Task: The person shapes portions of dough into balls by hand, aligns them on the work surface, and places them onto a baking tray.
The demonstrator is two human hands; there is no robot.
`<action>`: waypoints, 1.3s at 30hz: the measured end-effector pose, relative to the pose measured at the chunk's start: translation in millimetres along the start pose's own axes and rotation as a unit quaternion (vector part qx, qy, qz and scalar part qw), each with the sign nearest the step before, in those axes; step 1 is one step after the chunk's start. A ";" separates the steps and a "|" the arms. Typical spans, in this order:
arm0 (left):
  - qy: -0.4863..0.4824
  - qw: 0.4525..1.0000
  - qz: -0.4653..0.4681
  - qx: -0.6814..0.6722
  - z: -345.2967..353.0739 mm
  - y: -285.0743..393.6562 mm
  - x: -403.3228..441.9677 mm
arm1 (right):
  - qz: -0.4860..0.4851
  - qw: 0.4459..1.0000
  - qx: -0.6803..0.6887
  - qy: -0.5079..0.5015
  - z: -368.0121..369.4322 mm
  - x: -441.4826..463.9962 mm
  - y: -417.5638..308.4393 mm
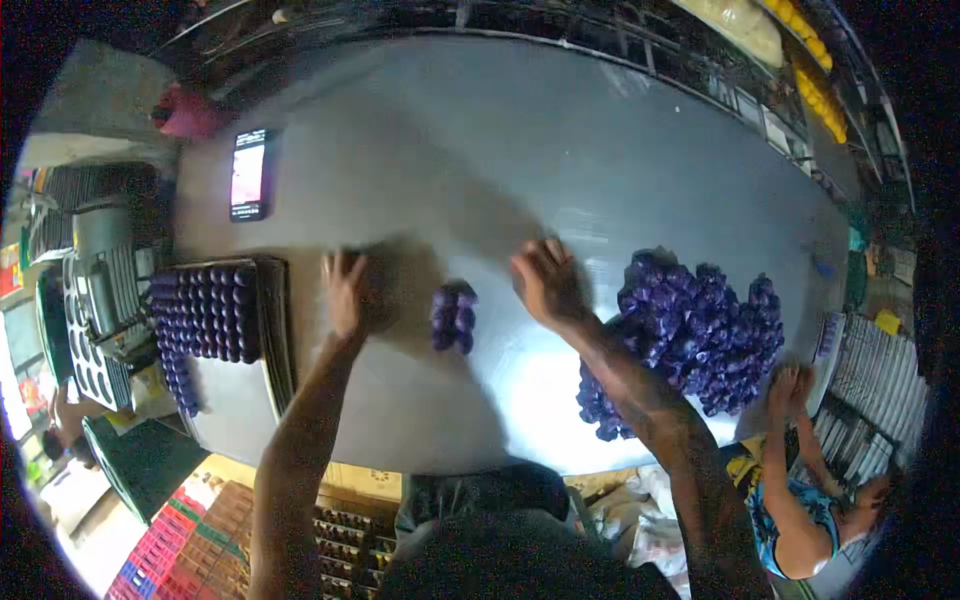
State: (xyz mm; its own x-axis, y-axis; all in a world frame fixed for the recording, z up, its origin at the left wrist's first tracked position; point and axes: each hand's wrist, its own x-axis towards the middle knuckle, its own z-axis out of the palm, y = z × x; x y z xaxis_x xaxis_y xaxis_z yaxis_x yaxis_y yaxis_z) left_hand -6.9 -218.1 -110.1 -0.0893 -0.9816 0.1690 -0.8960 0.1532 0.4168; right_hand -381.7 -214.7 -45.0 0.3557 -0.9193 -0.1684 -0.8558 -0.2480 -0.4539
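A small group of purple wrapped pieces (454, 318) lies on the grey table (400, 420) between my two hands. My left hand (346, 290) is to the left of that group, over the table, fingers slightly apart and nothing visible in them. On the group's other side, my right hand (547, 278) is bent at the fingers; what it may hold is hidden. Right of it, a large heap of purple wrapped pieces (690, 325) covers part of the table. Rows of round purple pieces (205, 315) fill part of a tray at the left.
A lit phone (248, 175) lies at the back left, near a pink object (190, 112). Stacked red and brown crates (190, 540) stand below the table's left front. Another person's hands (790, 388) are at the right edge, beside stacked trays (870, 390).
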 end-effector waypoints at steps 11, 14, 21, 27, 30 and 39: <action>0.015 0.949 -0.016 -0.316 12.4 26.9 46.2 | -0.091 0.996 -0.001 0.009 -11.6 50.4 6.9; 0.060 0.995 0.063 -0.045 24.8 56.9 106.7 | -0.147 0.957 0.009 0.249 -11.5 88.6 -26.5; 0.032 0.981 0.039 -0.189 -33.9 67.4 74.7 | -0.034 0.955 0.128 0.267 -14.1 59.4 -45.9; -0.074 0.954 0.016 -0.290 -56.8 83.1 24.9 | 0.042 0.952 0.200 0.227 -24.3 11.5 -82.3; -0.101 0.906 -0.052 -0.408 -80.2 94.5 -37.0 | 0.092 0.944 0.242 0.205 -18.2 -48.9 -118.3; -0.122 0.920 -0.099 -0.359 -61.6 129.9 -114.8 | 0.113 0.965 0.174 0.158 50.9 -113.8 -168.2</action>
State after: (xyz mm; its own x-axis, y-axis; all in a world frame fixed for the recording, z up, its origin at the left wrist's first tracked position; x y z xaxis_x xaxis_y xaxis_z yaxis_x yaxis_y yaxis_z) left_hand -86.2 -78.5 -20.3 -0.1288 -0.9813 -0.1430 -0.3940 -0.0817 0.9155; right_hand -259.1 -52.8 6.0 -0.0048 -0.9989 -0.0467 -0.7010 0.0366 -0.7123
